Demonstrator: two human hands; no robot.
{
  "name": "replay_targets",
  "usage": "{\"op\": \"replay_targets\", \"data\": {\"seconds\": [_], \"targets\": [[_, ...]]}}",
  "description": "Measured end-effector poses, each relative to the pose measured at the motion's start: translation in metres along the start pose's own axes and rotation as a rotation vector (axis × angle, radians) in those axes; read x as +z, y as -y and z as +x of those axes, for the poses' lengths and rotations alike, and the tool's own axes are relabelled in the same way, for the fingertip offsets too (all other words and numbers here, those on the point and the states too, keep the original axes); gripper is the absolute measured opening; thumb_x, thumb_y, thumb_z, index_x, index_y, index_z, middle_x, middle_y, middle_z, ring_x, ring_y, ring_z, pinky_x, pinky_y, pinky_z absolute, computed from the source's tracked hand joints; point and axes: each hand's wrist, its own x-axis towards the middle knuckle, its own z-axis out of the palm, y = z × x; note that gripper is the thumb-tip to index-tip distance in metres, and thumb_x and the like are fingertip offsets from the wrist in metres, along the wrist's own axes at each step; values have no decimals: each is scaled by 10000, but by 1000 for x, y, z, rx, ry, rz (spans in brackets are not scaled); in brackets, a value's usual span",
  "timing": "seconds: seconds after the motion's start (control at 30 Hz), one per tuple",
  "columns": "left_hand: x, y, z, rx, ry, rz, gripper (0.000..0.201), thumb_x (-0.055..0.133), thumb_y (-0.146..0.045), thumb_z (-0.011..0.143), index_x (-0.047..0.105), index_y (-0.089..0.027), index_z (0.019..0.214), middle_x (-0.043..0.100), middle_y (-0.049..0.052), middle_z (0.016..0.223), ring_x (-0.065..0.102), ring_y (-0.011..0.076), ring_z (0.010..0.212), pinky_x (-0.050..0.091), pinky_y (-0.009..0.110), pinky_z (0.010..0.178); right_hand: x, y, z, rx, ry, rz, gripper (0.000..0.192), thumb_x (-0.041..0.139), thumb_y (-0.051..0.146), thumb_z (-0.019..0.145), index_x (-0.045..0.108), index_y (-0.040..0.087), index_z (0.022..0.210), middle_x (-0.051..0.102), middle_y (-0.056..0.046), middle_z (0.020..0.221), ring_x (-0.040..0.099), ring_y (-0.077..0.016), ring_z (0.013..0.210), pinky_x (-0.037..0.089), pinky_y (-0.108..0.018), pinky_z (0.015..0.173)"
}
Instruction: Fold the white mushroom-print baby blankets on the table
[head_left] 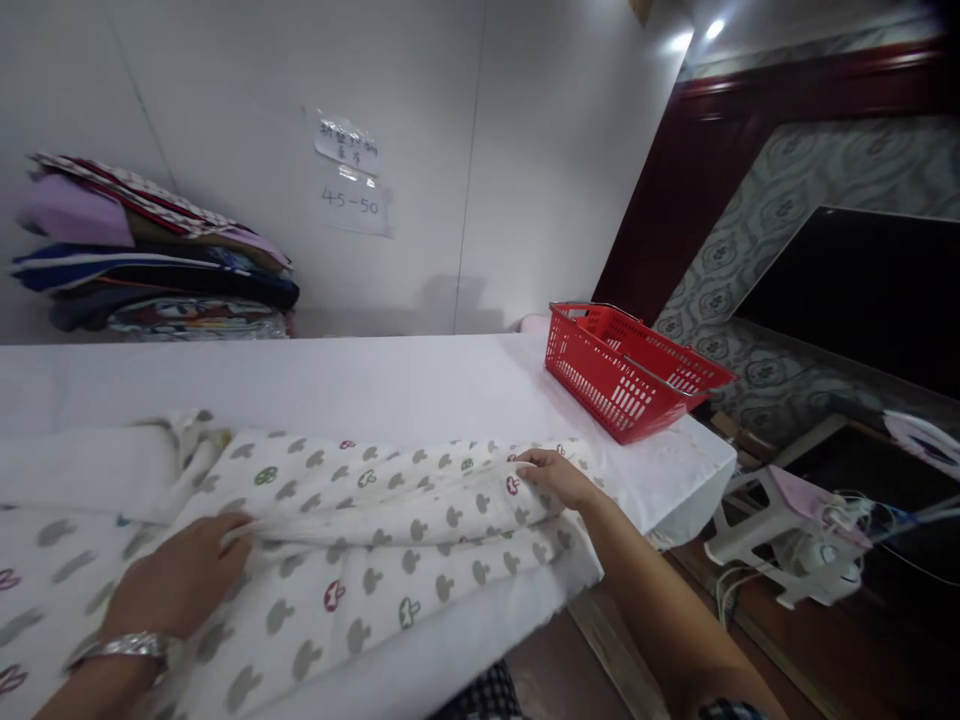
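Observation:
A white cloth printed with grey, red and green mushroom shapes [390, 500] lies partly folded on a white table [420, 385]. My left hand [180, 575], with a silver bracelet at the wrist, pinches a folded edge of the cloth at the left. My right hand [551, 475] grips the same fold at its right end, near the table's right side. The fold runs between both hands.
A red plastic basket [626, 365] stands at the table's far right corner. A stack of folded fabrics [150, 250] rests against the white wall at the back left. Paper notes [352, 180] are taped to the wall. A white stool [780, 525] with cables stands on the floor at right.

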Motion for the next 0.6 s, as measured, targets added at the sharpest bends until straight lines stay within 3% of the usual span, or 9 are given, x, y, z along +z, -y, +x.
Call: {"op": "replay_targets", "data": {"seconds": [0.07,0.17,0.27,0.37,0.47,0.6], "targets": [[-8,-36,-11,83,-27,34,331,410,-362,734,613,-210,946,651,55,1029,601,258,888,481,426,742,4,-1,-7,-43,-4,34,308,677,326,604,600,169,858,570,47,642,476,-78,529,363,-211,523],[-14,-106,-29,357,-74,-141,277,416,-261,761,599,-201,961,648,57,1010,575,224,940,455,393,833,9,3,-20,-140,13,-23,363,664,353,646,582,183,956,534,63,622,405,-53,473,291,-189,466],[-12,-179,-47,610,-114,-319,323,406,-154,769,579,-228,1032,627,50,1050,537,208,1015,353,447,971,17,6,-32,-220,18,-93,373,624,378,705,550,191,1019,491,72,579,338,-46,434,226,-187,427],[-8,-231,-58,722,-106,-480,279,435,-193,808,560,-223,1056,616,64,1048,534,202,1005,384,430,933,30,5,-45,-285,15,-128,363,597,365,741,523,197,1054,503,58,606,362,-58,466,252,-193,444],[-2,-256,-63,725,-104,-590,201,465,-255,824,572,-217,990,615,61,1008,535,201,987,417,406,879,42,2,-58,-341,19,-163,353,570,329,769,506,212,1096,522,49,640,401,-73,517,296,-200,485],[9,-258,-71,678,-107,-653,123,458,-227,828,572,-203,866,600,54,993,526,182,976,422,378,866,52,-3,-72,-373,18,-196,343,550,301,788,498,209,1115,538,44,659,423,-82,557,325,-206,523]]}}
